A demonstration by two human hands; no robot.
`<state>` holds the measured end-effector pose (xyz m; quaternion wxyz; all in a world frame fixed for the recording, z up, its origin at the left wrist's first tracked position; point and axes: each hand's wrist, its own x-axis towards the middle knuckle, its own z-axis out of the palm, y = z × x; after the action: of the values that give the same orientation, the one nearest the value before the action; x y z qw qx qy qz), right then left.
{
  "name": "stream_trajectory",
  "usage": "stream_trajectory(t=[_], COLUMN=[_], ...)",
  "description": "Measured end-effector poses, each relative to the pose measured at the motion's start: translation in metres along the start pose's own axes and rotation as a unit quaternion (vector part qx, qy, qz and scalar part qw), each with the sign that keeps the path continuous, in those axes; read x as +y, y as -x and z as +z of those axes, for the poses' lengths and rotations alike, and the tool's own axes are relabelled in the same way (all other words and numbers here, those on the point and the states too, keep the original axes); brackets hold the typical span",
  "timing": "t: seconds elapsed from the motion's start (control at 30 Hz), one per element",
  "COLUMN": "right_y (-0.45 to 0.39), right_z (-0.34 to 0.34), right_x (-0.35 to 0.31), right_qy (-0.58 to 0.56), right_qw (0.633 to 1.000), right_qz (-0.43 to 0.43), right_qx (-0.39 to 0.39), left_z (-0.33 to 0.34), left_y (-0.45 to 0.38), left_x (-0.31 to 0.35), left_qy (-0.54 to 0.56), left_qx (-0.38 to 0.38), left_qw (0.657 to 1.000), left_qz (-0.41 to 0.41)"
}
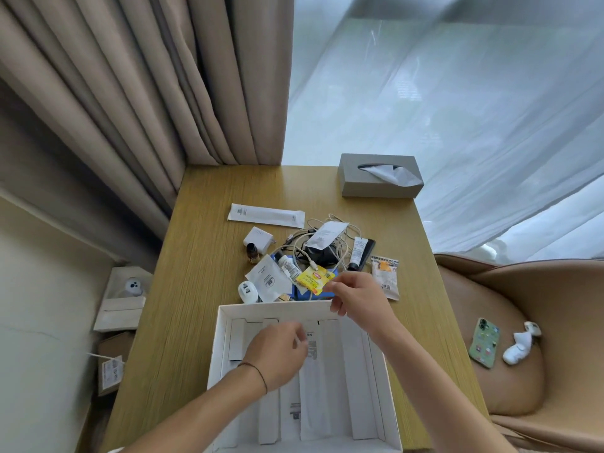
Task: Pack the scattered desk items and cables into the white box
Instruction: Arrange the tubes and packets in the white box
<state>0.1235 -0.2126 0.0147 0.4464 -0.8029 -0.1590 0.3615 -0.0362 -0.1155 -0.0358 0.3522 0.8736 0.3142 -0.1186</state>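
Note:
The open white box (225, 310) lies at the desk's near edge, with white card inserts inside. My left hand (277, 351) hovers over the box's middle, blurred, fingers loosely curled, nothing seen in it. My right hand (356, 299) reaches over the box's far rim and pinches the right corner of a yellow packet (313, 278). Behind it lies the pile: tangled white cables (327, 250) over a black item, a white charger (258, 238), a small brown bottle (252, 253), a white plug (247, 291), a flat white sachet (269, 277), a white tube (356, 253), a snack packet (385, 277) and a long white sachet (266, 215).
A grey tissue box (379, 176) stands at the desk's far right corner. To the right, a tan chair (555, 322) holds a green phone (483, 343) and a white sock (519, 343). Curtains hang behind the desk. Cardboard boxes (121, 308) sit on the floor at the left.

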Motion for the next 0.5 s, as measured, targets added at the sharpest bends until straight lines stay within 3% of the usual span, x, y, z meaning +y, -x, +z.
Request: stream_trajectory(t=[0.17, 0.3, 0.5], right_y=[-0.051, -0.091, -0.131], right_z=[0.014, 0.048, 0.098], right_x=[-0.025, -0.038, -0.043], right_qy=[0.05, 0.173, 0.419], right_qw=[0.998, 0.981, 0.89], right_qz=[-0.026, -0.07, -0.158], right_qx=[-0.025, -0.043, -0.084], left_z=[-0.049, -0.077, -0.096], left_y=[0.0, -0.006, -0.013], left_x=[0.015, 0.012, -0.009], left_qy=[0.074, 0.093, 0.088], left_qx=[0.085, 0.134, 0.166], left_qw=[0.994, 0.987, 0.981], left_qz=[0.012, -0.005, -0.046])
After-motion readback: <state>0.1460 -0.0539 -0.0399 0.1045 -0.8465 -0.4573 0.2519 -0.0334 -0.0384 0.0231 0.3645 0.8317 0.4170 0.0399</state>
